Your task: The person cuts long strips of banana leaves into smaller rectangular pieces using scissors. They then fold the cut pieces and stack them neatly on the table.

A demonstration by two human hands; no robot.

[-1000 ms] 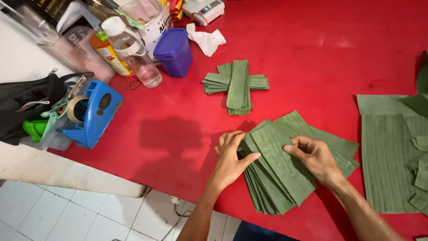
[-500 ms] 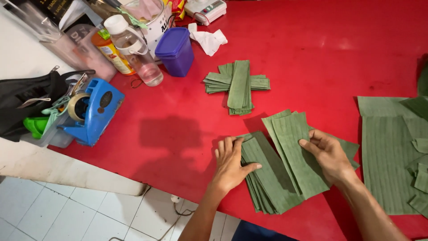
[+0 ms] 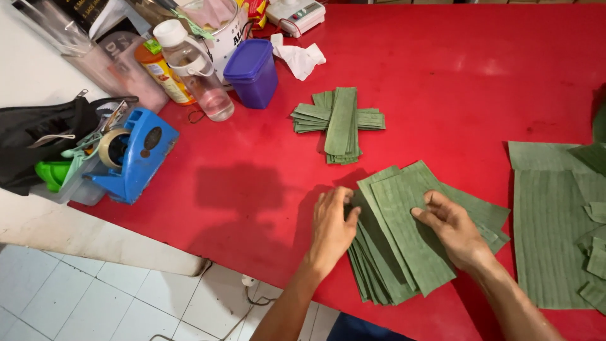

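A fanned pile of green leaf strips (image 3: 404, 237) lies on the red table (image 3: 454, 76) near its front edge. My left hand (image 3: 331, 228) rests flat on the pile's left side, fingers spread. My right hand (image 3: 453, 228) presses with its fingertips on the top strip, which sits skewed across the pile. Farther back, a second stack of strips (image 3: 341, 123) is laid in a cross shape. Wide green leaf sheets (image 3: 549, 233) lie at the right edge.
At the back left stand a purple lidded box (image 3: 252, 72), a clear bottle (image 3: 196, 69), an orange bottle (image 3: 165, 79), a blue tape dispenser (image 3: 129, 158) and a black bag (image 3: 41, 139). A crumpled white tissue (image 3: 300, 58) lies behind. Tiled floor shows below the table's left edge.
The top strips have been slid and turned across the pile by my right hand, which shifted right. My left hand stayed on the pile's left side.
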